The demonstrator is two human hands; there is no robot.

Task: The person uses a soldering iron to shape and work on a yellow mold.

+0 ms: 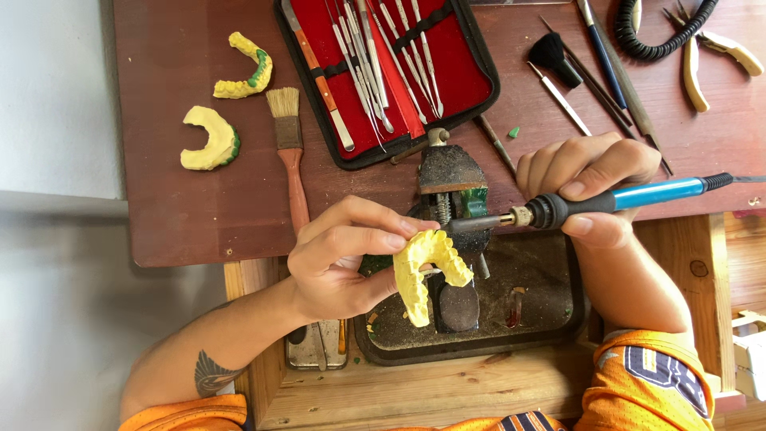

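Note:
My left hand [343,259] grips a yellow horseshoe-shaped dental cast [423,271], holding it upright over a dark tray [542,319]. My right hand [590,183] holds a blue-handled electric heating tool [606,199], its metal tip pointing left and touching the top of the cast. A small bench vise [451,179] stands just behind the cast, at the table's front edge.
Two more yellow casts with green wax [247,68] [209,140] lie at the back left, beside a wooden-handled brush [289,148]. An open red case of metal instruments [383,68] sits at the back centre. Pliers [706,56], a coiled black cord [662,32] and slim tools lie at right.

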